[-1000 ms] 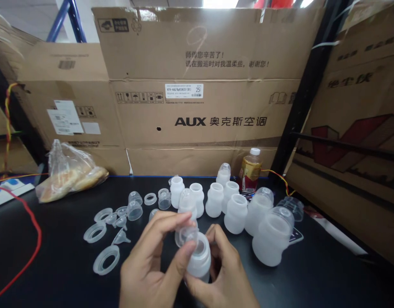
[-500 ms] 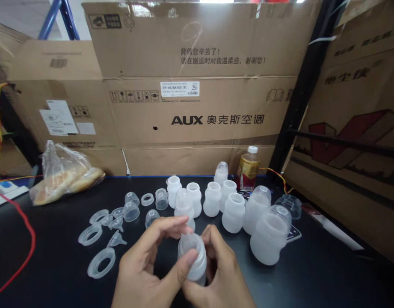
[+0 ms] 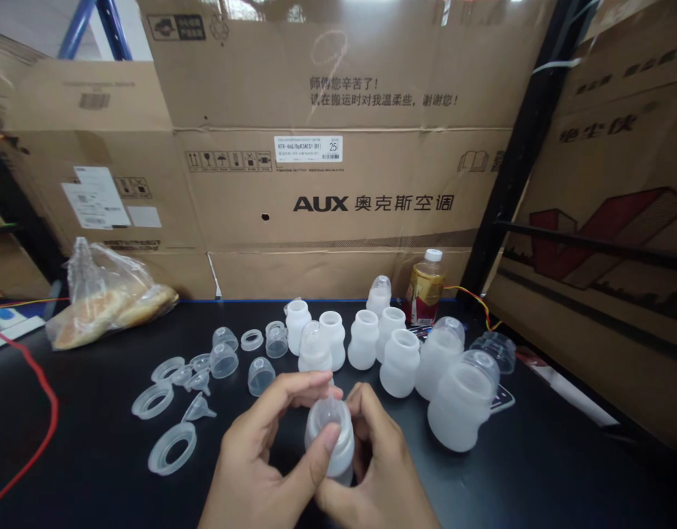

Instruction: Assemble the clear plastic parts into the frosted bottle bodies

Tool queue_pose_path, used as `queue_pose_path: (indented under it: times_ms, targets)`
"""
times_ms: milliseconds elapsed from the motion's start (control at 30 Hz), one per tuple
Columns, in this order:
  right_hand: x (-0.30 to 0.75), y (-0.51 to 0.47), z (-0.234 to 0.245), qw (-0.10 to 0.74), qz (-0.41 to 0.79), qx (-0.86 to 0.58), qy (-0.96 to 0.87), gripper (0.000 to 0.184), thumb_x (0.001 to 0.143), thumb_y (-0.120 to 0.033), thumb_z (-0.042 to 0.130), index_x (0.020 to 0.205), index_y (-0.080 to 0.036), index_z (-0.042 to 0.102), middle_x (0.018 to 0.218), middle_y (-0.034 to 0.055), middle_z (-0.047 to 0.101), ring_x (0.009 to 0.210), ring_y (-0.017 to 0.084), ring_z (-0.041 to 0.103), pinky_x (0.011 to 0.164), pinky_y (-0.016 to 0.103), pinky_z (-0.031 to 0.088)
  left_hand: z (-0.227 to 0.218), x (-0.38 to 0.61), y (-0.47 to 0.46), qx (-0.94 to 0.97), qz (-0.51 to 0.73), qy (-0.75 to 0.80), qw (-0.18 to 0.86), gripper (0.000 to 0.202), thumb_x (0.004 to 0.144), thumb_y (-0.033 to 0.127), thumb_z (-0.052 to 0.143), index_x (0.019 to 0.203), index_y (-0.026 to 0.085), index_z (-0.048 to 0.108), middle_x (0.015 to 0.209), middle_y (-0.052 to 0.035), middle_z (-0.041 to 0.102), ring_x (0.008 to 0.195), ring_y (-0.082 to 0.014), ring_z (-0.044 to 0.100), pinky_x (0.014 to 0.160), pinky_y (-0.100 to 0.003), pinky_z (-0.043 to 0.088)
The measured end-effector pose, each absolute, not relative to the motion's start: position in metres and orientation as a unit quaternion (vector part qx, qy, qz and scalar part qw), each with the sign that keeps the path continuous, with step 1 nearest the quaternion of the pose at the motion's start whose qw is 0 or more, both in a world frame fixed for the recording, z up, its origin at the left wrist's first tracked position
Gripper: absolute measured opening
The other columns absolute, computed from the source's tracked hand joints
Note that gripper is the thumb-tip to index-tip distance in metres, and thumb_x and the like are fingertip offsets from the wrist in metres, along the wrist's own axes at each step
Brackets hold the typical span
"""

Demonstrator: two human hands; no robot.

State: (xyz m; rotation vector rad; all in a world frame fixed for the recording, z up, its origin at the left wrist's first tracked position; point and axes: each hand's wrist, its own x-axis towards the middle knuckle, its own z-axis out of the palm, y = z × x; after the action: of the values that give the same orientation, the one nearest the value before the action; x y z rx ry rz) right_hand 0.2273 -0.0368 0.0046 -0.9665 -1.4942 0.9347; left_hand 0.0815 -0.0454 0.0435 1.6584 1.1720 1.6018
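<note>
Between my hands stands a small frosted baby bottle (image 3: 338, 461), upright, with a clear nipple (image 3: 331, 416) poking up at its mouth. My left hand (image 3: 272, 441) curls around the top, its thumb pressed on the collar and its fingers arched behind the nipple. Gripping the bottle's right side is my right hand (image 3: 382, 459), with bent fingers partly hidden behind it. Just beyond my left fingertips is another bottle (image 3: 314, 349) under a clear cap. To the left lie loose nipples (image 3: 199, 408) and collar rings (image 3: 173, 448).
Several open bottles (image 3: 401, 364) and capped bottles (image 3: 462, 408) stand at centre and right. Clear caps (image 3: 261, 378) lie left of centre. A drink bottle (image 3: 425, 288) and a bag of bread (image 3: 112, 301) sit at the back against cardboard boxes (image 3: 338, 228). A red cable (image 3: 52, 411) runs at left.
My left hand has shifted slightly right around the bottle top, and its fingertips sit a little further right over the nipple. My right hand has barely moved. The view has shifted slightly.
</note>
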Motion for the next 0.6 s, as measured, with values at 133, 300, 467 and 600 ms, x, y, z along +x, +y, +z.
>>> queue_pose_path:
  times_ms: [133,300,467,600]
  targets:
    - [0.227,-0.037,0.002,0.539,0.386,-0.41,-0.626,0.032,0.074,-0.027,0.069,0.089,-0.029,0.041,0.084,-0.0046,0.064,0.072,0.014,0.068,0.056,0.021,0.04,0.044,0.082,-0.046,0.622,0.593,0.437,0.265,0.028,0.089,0.03,0.081,0.117,0.031,0.083,0.105,0.0005,0.087,0.1,-0.0215,0.084,0.096,-0.03,0.068]
    - [0.229,-0.033,-0.004,0.54,0.372,-0.404,-0.637,0.041,0.07,-0.021,0.076,0.091,-0.029,0.041,0.086,-0.0053,0.067,0.07,0.013,0.067,0.055,0.018,0.044,0.044,0.084,-0.048,0.629,0.594,0.442,0.238,0.029,0.091,0.028,0.078,0.119,0.033,0.082,0.106,0.0031,0.087,0.1,-0.0188,0.084,0.096,-0.027,0.066]
    - [0.228,-0.032,-0.007,0.553,0.374,-0.386,-0.636,0.038,0.073,-0.022,0.077,0.09,-0.028,0.043,0.085,-0.0053,0.067,0.068,0.012,0.067,0.059,0.018,0.048,0.044,0.085,-0.049,0.636,0.605,0.429,0.215,0.032,0.091,0.023,0.074,0.119,0.037,0.082,0.107,0.0061,0.086,0.099,-0.016,0.084,0.093,-0.023,0.066]
    - [0.226,-0.033,-0.006,0.559,0.357,-0.394,-0.636,0.037,0.076,-0.023,0.077,0.089,-0.028,0.043,0.083,-0.0053,0.067,0.066,0.012,0.067,0.057,0.018,0.048,0.046,0.083,-0.048,0.648,0.606,0.419,0.195,0.04,0.09,0.019,0.072,0.121,0.044,0.08,0.105,0.0107,0.085,0.098,-0.012,0.084,0.092,-0.017,0.064]
